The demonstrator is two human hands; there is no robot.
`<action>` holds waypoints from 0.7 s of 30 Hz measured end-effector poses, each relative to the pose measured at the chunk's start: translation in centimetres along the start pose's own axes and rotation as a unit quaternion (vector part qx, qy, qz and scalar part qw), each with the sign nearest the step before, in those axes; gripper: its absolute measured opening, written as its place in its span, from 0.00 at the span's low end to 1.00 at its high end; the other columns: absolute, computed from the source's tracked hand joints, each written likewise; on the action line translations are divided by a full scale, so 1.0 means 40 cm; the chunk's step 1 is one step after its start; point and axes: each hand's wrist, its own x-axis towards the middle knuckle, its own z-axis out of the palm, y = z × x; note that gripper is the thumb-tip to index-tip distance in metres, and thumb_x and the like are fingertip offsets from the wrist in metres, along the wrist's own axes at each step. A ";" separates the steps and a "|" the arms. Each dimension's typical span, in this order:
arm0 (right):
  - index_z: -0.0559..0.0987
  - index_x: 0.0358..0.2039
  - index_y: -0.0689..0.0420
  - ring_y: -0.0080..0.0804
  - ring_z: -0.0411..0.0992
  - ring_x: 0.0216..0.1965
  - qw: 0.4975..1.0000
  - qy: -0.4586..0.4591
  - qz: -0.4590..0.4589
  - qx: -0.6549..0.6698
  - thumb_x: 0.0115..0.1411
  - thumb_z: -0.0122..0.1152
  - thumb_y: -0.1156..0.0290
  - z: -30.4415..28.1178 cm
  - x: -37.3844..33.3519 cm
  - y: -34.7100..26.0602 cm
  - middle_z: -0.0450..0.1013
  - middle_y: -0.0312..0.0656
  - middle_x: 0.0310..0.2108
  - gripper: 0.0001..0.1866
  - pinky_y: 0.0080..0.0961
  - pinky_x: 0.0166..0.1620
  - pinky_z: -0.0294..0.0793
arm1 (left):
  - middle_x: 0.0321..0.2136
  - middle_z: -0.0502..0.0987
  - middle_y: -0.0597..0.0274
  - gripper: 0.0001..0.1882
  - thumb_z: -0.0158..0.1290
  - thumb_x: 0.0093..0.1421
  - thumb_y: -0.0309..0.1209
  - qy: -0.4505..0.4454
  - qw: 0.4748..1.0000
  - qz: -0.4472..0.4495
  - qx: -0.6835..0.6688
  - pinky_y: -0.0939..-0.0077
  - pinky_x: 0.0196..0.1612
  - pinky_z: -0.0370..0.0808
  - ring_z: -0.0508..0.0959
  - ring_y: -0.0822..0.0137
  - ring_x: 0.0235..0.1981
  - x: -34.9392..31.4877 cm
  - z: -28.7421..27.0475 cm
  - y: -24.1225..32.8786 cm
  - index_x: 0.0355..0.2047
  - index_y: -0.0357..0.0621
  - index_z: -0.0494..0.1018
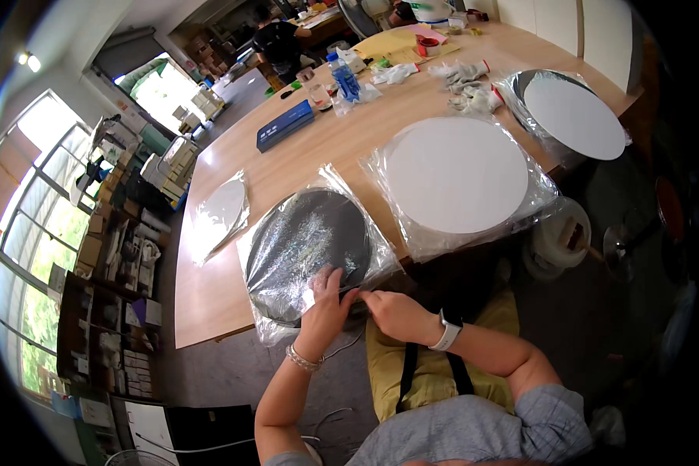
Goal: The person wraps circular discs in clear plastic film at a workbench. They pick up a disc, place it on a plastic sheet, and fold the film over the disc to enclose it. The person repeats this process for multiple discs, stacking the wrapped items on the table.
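Observation:
A dark round disc (318,233) in a clear plastic bag (268,330) lies at the near edge of the table. My left hand (326,307) rests on its near side, fingers stretched over the film and thumb pointing right. Close by that thumb, my right hand (400,314) is closed in a pinch at the bag's near edge. The pinched bit itself is too small to see clearly. To the right lies a large white disc (458,175) on crinkled clear plastic. A smaller bagged white disc (224,206) lies to the left.
Another white disc (575,116) overhangs the table's right edge. Farther back are a dark blue box (285,126), a blue bottle (344,78), white gloves (474,97) and a red tape roll (427,46). A white bucket (559,237) stands below. Another person (278,43) works beyond the table.

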 end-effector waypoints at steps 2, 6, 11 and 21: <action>0.67 0.48 0.74 0.43 0.74 0.33 0.999 0.015 0.032 0.029 0.52 0.51 0.77 -0.011 0.000 0.006 0.72 0.53 0.32 0.22 0.31 0.35 0.75 | 0.55 0.64 0.44 0.27 0.57 0.56 0.40 0.059 0.986 0.113 0.103 0.57 0.54 0.68 0.66 0.44 0.55 0.002 0.003 -0.028 0.51 0.37 0.67; 0.66 0.50 0.75 0.51 0.73 0.28 0.989 0.046 0.096 0.102 0.57 0.51 0.77 -0.009 0.004 0.032 0.72 0.57 0.27 0.21 0.38 0.32 0.74 | 0.51 0.70 0.45 0.21 0.56 0.57 0.39 0.039 0.971 0.173 0.162 0.60 0.51 0.70 0.71 0.46 0.51 0.003 -0.020 -0.034 0.46 0.36 0.71; 0.66 0.50 0.76 0.49 0.74 0.25 0.984 0.063 0.102 0.135 0.60 0.48 0.75 -0.009 0.026 0.043 0.73 0.58 0.22 0.21 0.37 0.30 0.74 | 0.46 0.75 0.49 0.15 0.53 0.59 0.32 0.017 0.977 0.192 0.088 0.62 0.50 0.71 0.75 0.50 0.47 0.020 -0.060 -0.053 0.44 0.36 0.73; 0.63 0.54 0.75 0.35 0.76 0.21 0.897 0.020 0.231 0.377 0.62 0.44 0.75 -0.034 0.062 -0.002 0.75 0.52 0.27 0.22 0.29 0.28 0.74 | 0.48 0.76 0.54 0.14 0.59 0.54 0.31 -0.030 0.992 0.123 -0.028 0.73 0.42 0.76 0.78 0.60 0.45 0.036 -0.089 -0.062 0.39 0.36 0.78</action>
